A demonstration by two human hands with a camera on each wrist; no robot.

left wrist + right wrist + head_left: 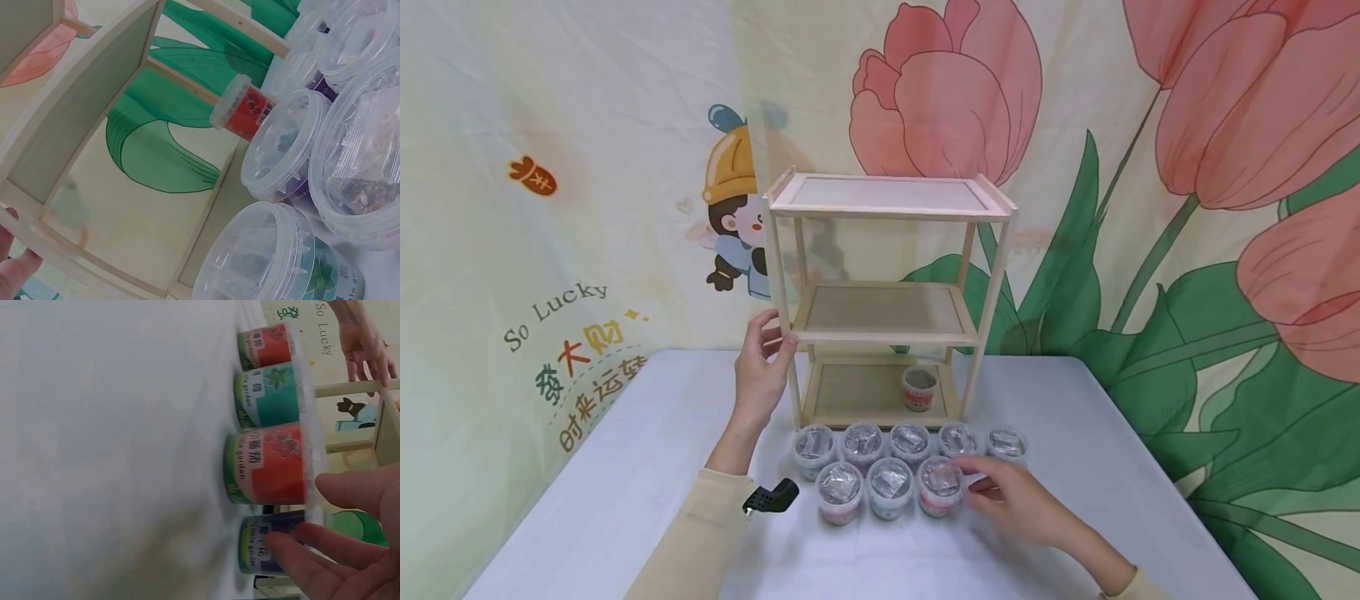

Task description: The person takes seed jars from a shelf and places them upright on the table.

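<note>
A three-tier wooden shelf (887, 337) stands on a white table (625, 467). My left hand (767, 354) grips its front left post at middle-shelf height, thumb in front. One small red-labelled cup (919, 388) stands on the bottom tier, also visible in the left wrist view (244, 109). Several clear-lidded cups (887, 462) sit in two rows in front of the shelf. My right hand (981, 483) reaches in from the right with extended fingers. Its thumb is beside the front-right red cup (269, 462) and its fingertips (300, 550) touch a purple cup (262, 550).
A tulip-printed backdrop (1187, 208) hangs behind and to the right of the table. A black wrist camera (771, 497) sits on my left forearm. The upper two shelf tiers hold nothing. Bare tabletop lies to the left and right of the cups.
</note>
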